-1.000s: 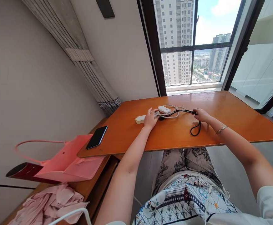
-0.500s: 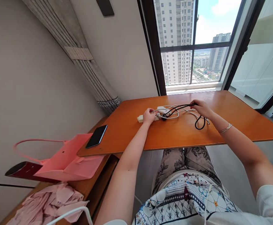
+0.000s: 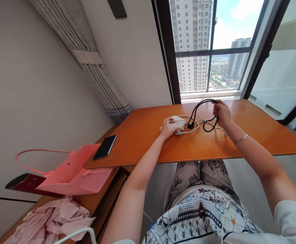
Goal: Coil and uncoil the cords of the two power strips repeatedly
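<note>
My right hand [image 3: 222,113] is closed round a black cable [image 3: 200,107] and holds it lifted in an arch above the orange table [image 3: 252,135]. The cable's black plug [image 3: 190,125] hangs down by a white power strip [image 3: 177,124]. My left hand [image 3: 167,128] rests on the left end of that strip, fingers curled over it. A white cord [image 3: 203,126] lies looped on the table around the strip and under the black cable.
A black phone [image 3: 104,147] lies at the table's near left corner. Below it a pink bag [image 3: 71,171] sits on a lower wooden surface, with pink cloth [image 3: 56,220] in front. A window and folded curtain stand behind the table.
My right hand has lifted the black cable up off the table and drawn it towards the window. The white strip and my left hand have shifted slightly right.
</note>
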Demonstrator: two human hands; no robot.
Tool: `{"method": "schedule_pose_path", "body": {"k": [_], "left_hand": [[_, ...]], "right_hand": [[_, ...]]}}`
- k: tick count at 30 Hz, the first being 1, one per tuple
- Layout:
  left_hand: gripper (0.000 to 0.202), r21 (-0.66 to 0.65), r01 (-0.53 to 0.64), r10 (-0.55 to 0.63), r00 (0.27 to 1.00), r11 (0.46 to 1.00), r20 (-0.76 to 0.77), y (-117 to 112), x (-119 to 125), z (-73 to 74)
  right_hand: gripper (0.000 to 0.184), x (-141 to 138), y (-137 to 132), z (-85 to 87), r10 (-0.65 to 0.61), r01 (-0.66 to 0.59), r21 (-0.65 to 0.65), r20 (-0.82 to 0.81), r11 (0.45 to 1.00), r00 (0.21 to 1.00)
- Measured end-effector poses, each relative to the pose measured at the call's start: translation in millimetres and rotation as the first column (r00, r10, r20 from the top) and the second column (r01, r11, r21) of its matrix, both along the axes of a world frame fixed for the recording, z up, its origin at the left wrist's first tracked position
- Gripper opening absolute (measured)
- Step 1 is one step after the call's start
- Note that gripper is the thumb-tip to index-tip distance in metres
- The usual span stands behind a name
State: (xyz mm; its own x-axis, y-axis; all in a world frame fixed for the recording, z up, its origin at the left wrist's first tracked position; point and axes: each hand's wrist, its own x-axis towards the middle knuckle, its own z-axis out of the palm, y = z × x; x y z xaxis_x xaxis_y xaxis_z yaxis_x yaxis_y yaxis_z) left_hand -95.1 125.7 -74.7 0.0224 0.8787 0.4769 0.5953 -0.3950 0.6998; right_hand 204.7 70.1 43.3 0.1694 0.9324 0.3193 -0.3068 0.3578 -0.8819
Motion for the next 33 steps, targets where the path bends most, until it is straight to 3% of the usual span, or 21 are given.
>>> {"method": "schedule_pose_path", "body": {"k": [3, 9, 12, 17, 19, 21, 24, 29, 33], "left_hand": [[0.060, -0.019, 0.083, -0.085, 0.989, 0.996, -0.123, -8.0, -1.3, -2.0], [0.065, -0.040, -0.087, 0.079, 0.980, 0.995, -0.181, -18.9, 10.9, 10.5], [0.050, 0.065, -0.081, 0.089, 0.986, 0.995, -0.141, -33.6, 28.3, 26.0], [0.020, 0.193, 0.134, -0.139, 0.990, 0.972, 0.012, -74.5, 66.4, 63.0], [0.030, 0.194, 0.237, -0.269, 0.950, 0.952, 0.157, -91.1, 79.6, 77.6], [0.044, 0.165, 0.361, -0.396, 0.862, 0.918, 0.316, -104.3, 88.9, 89.9], [0.059, 0.106, 0.504, -0.493, 0.742, 0.857, 0.454, -116.0, 94.2, 102.2], [0.061, 0.046, 0.609, -0.520, 0.633, 0.792, 0.574, -123.7, 89.5, 108.8], [0.055, -0.023, 0.653, -0.494, 0.595, 0.757, 0.634, -131.0, 89.5, 109.3]], "right_hand": [[0.013, 0.0, -1.0, 10.2, -0.026, 0.032, 0.062, -0.092, 0.998, 0.995], [0.011, 1.9, -12.5, 30.0, -0.015, 0.033, 0.102, -0.166, 0.994, 0.986], [0.012, -1.3, -24.2, 32.9, 0.007, 0.013, 0.101, -0.198, 0.995, 0.980], [0.013, -17.2, -50.0, 28.9, 0.067, -0.047, 0.099, -0.220, 0.994, 0.973], [0.013, -27.0, -63.2, 24.8, 0.092, -0.074, 0.097, -0.204, 0.993, 0.975], [0.014, -37.4, -76.7, 18.9, 0.121, -0.107, 0.096, -0.156, 0.990, 0.980], [0.020, -50.4, -92.3, 6.7, 0.192, -0.185, 0.095, -0.071, 0.978, 0.979], [0.032, -57.8, -98.7, -14.6, 0.262, -0.273, 0.119, 0.097, 0.955, 0.960], [0.041, -53.5, -99.6, -25.4, 0.206, -0.314, 0.229, 0.399, 0.921, 0.894]]}}
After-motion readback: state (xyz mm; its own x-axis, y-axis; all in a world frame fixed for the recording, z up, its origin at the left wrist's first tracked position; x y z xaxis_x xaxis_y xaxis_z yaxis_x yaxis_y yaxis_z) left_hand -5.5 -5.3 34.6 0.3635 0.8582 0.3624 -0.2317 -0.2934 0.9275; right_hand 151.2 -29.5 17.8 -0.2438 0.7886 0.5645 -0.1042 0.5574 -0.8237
